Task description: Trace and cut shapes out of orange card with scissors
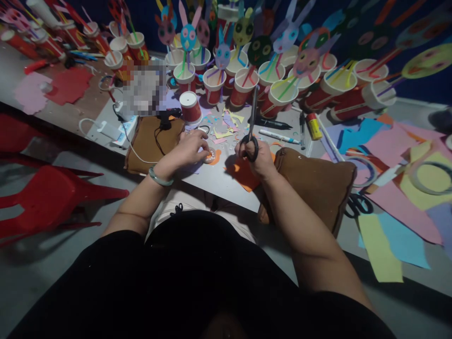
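My right hand (259,157) grips a pair of scissors (253,122) by the black handles, blades pointing away from me. Below that hand lies a piece of orange paper (246,176), partly covered by its shadow. My left hand (193,147) rests low over the table, fingers bent and apart. Its fingertips come close to a small orange paper piece (216,157) with a ring of white, bead-like bits (211,155) on it. Whether they touch it I cannot tell. Paper scraps (229,123) lie beyond both hands.
Red paper cups (246,84) with paper rabbit faces crowd the back. Brown cushions (153,141) flank my arms. An upturned cup (190,107), markers (278,137), a glue stick (313,126), tape rolls (432,178) and coloured paper lie around. A red stool (45,200) stands left.
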